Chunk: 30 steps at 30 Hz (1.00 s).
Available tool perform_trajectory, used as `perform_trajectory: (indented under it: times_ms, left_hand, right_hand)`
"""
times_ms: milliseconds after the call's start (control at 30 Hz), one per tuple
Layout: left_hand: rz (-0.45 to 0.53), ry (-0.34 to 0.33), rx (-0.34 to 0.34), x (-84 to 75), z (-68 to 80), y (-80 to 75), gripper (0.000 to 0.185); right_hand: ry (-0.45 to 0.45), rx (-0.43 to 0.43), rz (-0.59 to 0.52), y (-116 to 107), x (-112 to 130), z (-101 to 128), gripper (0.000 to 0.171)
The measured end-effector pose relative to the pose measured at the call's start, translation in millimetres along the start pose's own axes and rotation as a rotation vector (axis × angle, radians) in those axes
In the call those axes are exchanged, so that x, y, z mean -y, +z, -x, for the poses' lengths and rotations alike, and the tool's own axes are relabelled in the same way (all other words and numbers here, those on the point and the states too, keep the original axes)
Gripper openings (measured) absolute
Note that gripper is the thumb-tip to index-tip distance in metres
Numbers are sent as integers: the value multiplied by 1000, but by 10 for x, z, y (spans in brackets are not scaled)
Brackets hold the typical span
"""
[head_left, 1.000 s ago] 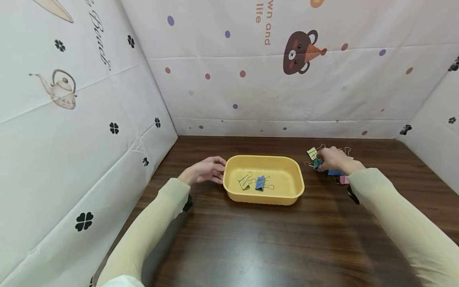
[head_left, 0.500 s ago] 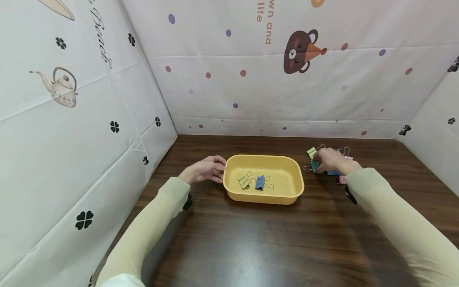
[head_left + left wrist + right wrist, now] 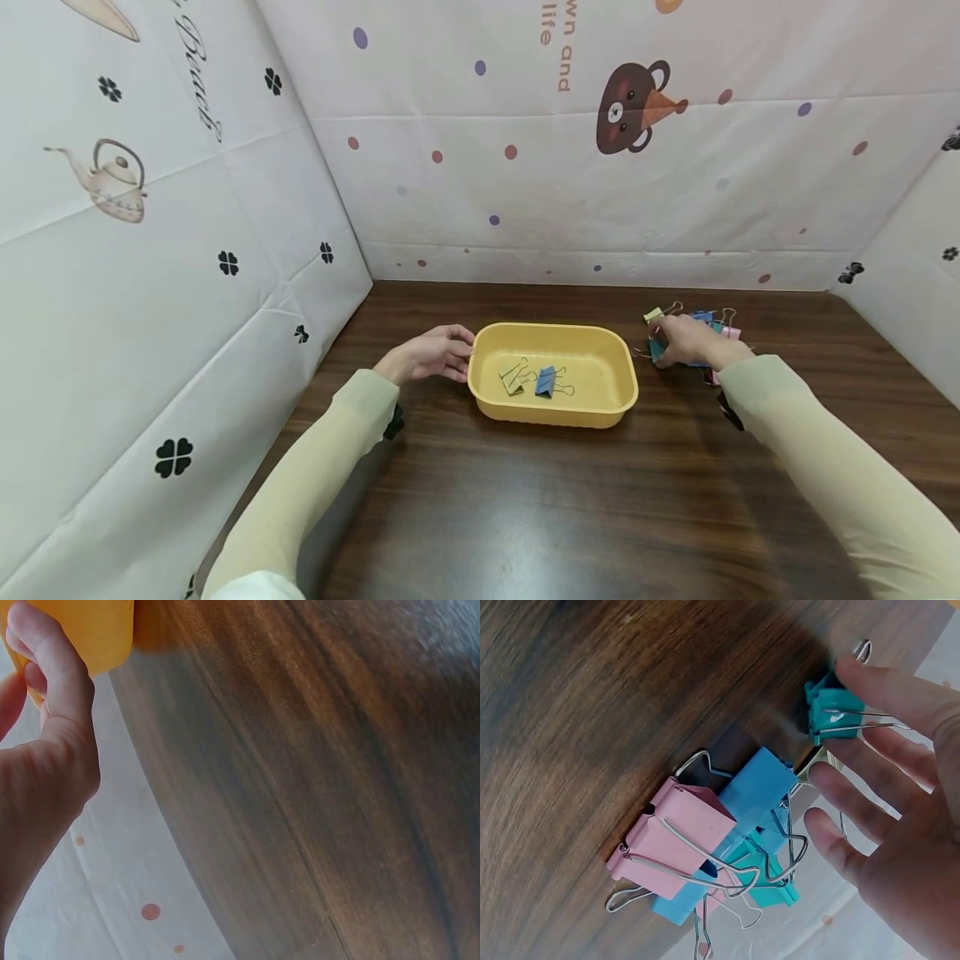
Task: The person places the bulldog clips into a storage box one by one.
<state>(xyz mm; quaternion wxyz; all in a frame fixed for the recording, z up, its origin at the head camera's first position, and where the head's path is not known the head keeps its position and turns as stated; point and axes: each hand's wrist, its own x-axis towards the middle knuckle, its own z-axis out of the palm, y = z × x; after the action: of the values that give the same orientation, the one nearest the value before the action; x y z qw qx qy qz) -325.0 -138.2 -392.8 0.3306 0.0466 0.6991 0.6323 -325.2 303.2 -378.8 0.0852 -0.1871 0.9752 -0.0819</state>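
Note:
A yellow tray (image 3: 622, 367) stands mid-table with a yellow-green binder clip (image 3: 513, 379) and a blue binder clip (image 3: 545, 382) in it. My left hand (image 3: 431, 354) lies at the tray's left end, relaxed fingertips against the wall; the left wrist view shows a finger (image 3: 52, 660) touching the tray (image 3: 90, 630). My right hand (image 3: 686, 340) is over a pile of clips right of the tray. In the right wrist view, thumb and index finger pinch a teal clip (image 3: 826, 712) at the pile's edge. A pink clip (image 3: 679, 832) and a blue clip (image 3: 757, 787) lie tangled beside it.
The dark wooden table (image 3: 525, 517) is boxed in by white patterned cloth walls (image 3: 187, 250) on the left, back and right. A yellow-green clip (image 3: 653, 315) lies at the far edge of the pile. Both my sleeves reach in from the near edge.
My right hand has shifted slightly toward me, and its fingers have settled on the teal clip. The left hand and the tray have stayed put.

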Motion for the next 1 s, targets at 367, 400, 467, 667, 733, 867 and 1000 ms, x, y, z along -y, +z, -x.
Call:
perform_trajectory:
  times_ms: [367, 400, 467, 667, 733, 867, 1000]
  left_hand:
    - [6, 4, 7, 12, -17, -16, 20]
    - [4, 4, 9, 10, -16, -18, 21]
    - [2, 6, 8, 7, -17, -21, 23]
    - [4, 6, 11, -8, -17, -14, 25]
    - [8, 4, 20, -10, -19, -12, 25]
    - [18, -6, 22, -15, -17, -11, 25]
    - [13, -8, 11, -21, -14, -13, 24]
  right_hand:
    - [-20, -55, -63, -61, 65, -9, 58]
    - [-22, -64, -66, -76, 84, -14, 57]
    - [-25, -80, -72, -111, 117, -22, 55]
    - [-21, -110, -92, -216, 206, -60, 51]
    - [-18, -113, -99, -250, 229, -71, 51]
    - [-15, -121, -113, -326, 283, -94, 54]
    - [-22, -134, -132, -404, 357, -104, 56]
